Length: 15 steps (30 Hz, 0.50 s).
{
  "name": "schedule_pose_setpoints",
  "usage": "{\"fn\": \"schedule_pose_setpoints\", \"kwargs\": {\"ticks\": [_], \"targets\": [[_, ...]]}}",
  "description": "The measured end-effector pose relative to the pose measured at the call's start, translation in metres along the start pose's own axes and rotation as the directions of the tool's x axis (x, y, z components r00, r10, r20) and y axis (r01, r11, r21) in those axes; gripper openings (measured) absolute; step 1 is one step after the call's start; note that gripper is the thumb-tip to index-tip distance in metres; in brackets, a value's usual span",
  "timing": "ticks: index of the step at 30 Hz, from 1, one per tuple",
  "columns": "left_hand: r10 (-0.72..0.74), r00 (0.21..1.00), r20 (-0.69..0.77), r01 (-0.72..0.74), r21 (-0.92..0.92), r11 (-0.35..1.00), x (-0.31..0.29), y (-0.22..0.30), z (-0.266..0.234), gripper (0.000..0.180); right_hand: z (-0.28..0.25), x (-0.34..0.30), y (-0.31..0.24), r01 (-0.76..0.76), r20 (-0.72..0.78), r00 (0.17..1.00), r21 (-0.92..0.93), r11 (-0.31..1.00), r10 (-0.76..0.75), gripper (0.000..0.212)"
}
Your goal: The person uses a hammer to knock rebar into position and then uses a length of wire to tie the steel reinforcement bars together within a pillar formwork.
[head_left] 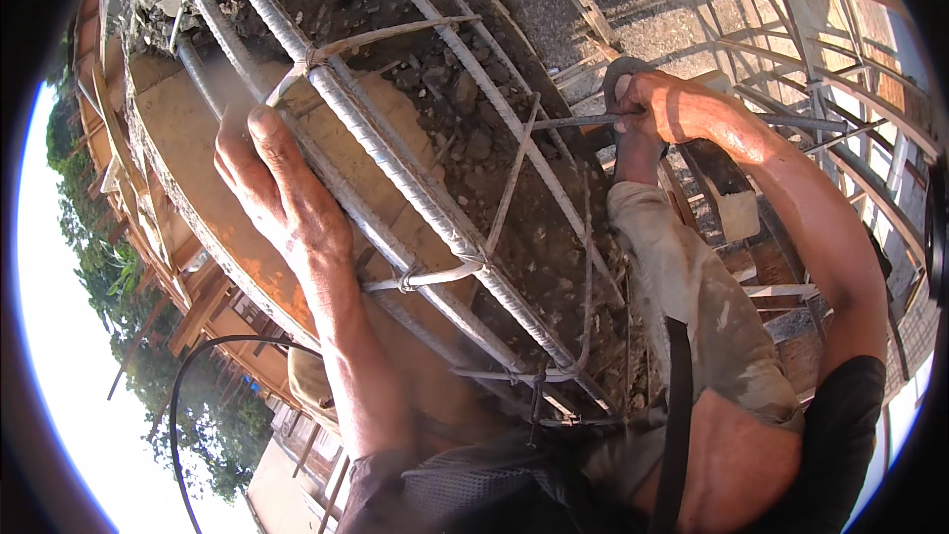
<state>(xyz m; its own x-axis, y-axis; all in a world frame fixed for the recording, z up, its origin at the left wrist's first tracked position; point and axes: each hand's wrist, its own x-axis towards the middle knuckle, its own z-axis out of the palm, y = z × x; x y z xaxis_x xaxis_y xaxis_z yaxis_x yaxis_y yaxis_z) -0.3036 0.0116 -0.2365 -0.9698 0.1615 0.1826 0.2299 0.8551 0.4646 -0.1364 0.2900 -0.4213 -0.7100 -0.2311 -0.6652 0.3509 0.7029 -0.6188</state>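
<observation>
The left hand [267,178] lies along a ribbed steel bar [376,227] on the near side of a metal cage, its fingers long and only slightly bent; the fingertips are blurred, so I cannot tell whether they grip the bar or merely rest on it, though that placing would suit steadying the body; the right hand [647,109] is out to the other side, its fingers closed round a thin metal rod [578,122], whose free end points across toward the cage bars; holding it there probably gives control of that end, while the other end seems to pass beyond the wrist; the hand sits just beside the foot [638,158] at the end of a stained trouser leg [682,267], so leg and arm share a narrow space; bent hoops [445,276] cross the long bars and wire ties [406,280] bind them, likely to hold their spacing; loose rubble [470,124] lies behind the bars, and a black cable [175,405] loops at lower left.
</observation>
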Motion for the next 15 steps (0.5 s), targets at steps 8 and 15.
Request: {"fn": "schedule_pose_setpoints", "kwargs": {"ticks": [8, 15], "targets": [[0.005, 1.000, -0.003, -0.005, -0.002, 1.000, -0.003, 0.001, -0.004, 0.052, -0.078, -0.026, 0.018, -0.107, -0.155, 0.984, -0.116, 0.988, 0.088, 0.027], [0.004, 1.000, 0.007, -0.004, 0.026, 1.000, -0.001, 0.002, -0.002, 0.053, -0.021, 0.056, 0.006, 0.037, -0.336, 0.942, 0.143, 0.989, 0.013, 0.036]]}}
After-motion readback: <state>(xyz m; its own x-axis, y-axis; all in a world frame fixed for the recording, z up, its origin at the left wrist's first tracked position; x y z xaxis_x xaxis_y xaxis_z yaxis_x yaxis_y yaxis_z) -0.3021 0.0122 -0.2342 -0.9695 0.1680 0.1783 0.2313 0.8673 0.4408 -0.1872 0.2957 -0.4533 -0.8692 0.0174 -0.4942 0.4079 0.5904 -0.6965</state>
